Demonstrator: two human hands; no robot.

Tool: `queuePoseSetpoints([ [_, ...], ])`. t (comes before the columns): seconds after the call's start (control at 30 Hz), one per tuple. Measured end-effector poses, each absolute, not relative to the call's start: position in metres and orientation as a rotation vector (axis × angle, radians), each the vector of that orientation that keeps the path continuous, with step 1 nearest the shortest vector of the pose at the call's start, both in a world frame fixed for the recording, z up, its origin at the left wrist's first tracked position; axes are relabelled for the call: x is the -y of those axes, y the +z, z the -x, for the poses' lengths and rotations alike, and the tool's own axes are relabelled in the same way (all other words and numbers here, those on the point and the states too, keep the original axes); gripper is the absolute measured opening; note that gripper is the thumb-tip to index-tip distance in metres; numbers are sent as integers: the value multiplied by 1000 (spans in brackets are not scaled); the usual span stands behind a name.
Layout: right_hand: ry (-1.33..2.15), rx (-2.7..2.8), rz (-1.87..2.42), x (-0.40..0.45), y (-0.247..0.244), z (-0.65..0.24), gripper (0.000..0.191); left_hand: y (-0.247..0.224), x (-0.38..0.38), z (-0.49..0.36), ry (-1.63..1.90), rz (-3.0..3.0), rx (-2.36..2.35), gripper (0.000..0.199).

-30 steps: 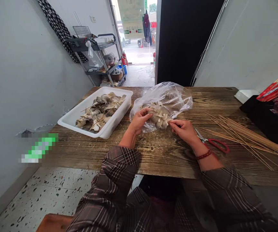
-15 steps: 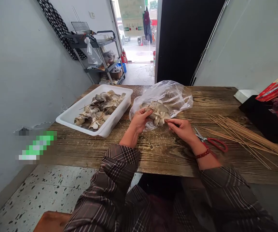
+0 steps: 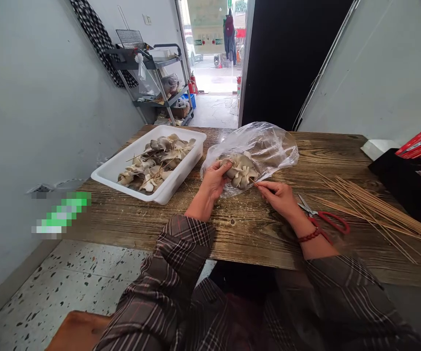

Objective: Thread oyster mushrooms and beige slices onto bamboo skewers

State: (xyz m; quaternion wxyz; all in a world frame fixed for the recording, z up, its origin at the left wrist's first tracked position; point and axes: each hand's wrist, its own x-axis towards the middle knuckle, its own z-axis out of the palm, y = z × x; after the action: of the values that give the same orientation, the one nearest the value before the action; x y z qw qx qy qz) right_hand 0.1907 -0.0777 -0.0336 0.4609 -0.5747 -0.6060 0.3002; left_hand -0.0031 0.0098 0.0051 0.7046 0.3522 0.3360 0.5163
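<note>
My left hand (image 3: 214,180) is closed on a cluster of grey-white oyster mushrooms (image 3: 242,173), thumb on top. Between the pinched fingers of my right hand (image 3: 277,195) is a thin wooden skewer (image 3: 255,183), whose tip end meets the mushrooms' right side. How deep the skewer goes in is hidden. A clear plastic bag (image 3: 272,141) lies behind and around the mushrooms. To the left, a white plastic tub (image 3: 176,189) holds more oyster mushrooms (image 3: 159,156), some with skewers in them.
Red-handled scissors (image 3: 331,222) lie just right of my right wrist. Beyond them spreads a loose pile of bamboo skewers (image 3: 382,204) on the wooden table (image 3: 152,224). A black box (image 3: 396,180) with red packets stands at the right edge. A grey cart (image 3: 159,73) stands beyond the table.
The view has shifted slightly, so the scene sits a little further right. My right fingers are slightly further from the mushrooms, with a bit more skewer showing. Both hands keep their hold.
</note>
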Motion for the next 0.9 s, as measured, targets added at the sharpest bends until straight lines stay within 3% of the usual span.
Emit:
queuePoseSetpoints([
  [0.4,382,1669,1339,81,-36,-184,28,1,-10,-1,1216,-818,-833,35],
  [0.9,300,1674,1370,83,-37,-180,28,-4,-10,-4,1213,-910,-854,28],
])
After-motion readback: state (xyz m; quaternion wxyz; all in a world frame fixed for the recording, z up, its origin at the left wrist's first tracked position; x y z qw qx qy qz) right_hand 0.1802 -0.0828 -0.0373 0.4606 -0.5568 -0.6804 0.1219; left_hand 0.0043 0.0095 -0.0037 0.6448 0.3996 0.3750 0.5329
